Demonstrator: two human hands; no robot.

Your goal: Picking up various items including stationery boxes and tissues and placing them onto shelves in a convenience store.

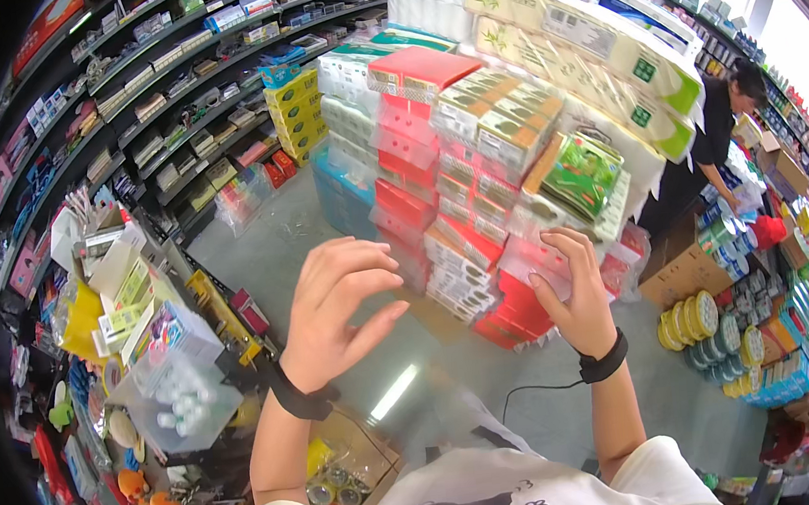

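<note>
My left hand [339, 304] is raised in front of me, fingers curved and apart, with nothing in it. Opposite it, my right hand [576, 294] is also empty, its thumb and fingers spread. Both wrists wear black bands. Beyond the hands rises a tall stack of wrapped tissue packs. Red tissue packs [511, 312] are nearest my right hand and appear just behind it. Higher up lie brown-and-white tissue packs [499, 116] and a green package [582, 175]. Neither hand visibly grips anything.
Shelves [168, 115] of small boxed goods curve along the left. A clear plastic bin [175, 400] stands at near left, above a cardboard box [356, 445] holding tape rolls. At right, a person in black [716, 136] bends by a carton [688, 272] and yellow spools [688, 319].
</note>
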